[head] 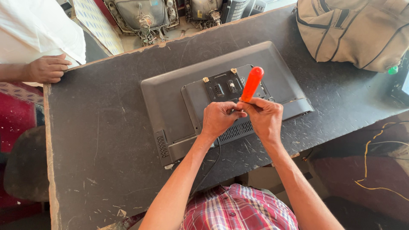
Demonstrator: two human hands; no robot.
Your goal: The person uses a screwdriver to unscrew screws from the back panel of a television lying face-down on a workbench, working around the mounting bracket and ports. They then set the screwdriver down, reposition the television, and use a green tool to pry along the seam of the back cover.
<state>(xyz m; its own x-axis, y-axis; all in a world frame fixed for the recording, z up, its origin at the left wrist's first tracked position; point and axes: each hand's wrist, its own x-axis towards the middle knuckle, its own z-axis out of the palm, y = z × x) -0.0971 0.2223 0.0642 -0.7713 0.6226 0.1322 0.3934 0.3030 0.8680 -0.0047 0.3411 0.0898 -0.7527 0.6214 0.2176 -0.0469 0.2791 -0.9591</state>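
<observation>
Head view shows us both hands meeting over a dark grey plastic flat-screen monitor (170, 102) lying face down on the scratched black table (98, 140). Our right hand (265, 117) holds a narrow grip closed around the lower end of an orange-handled screwdriver (252, 83), its handle tilting up beyond the grip; we cannot see the tip. Our left hand (218, 119) sits just beside that grip, fingers curled at the shaft. Well apart from the grip, another person's hand (47, 69) rests on the table edge, and a beige fabric bag (353, 30) lies beyond
</observation>
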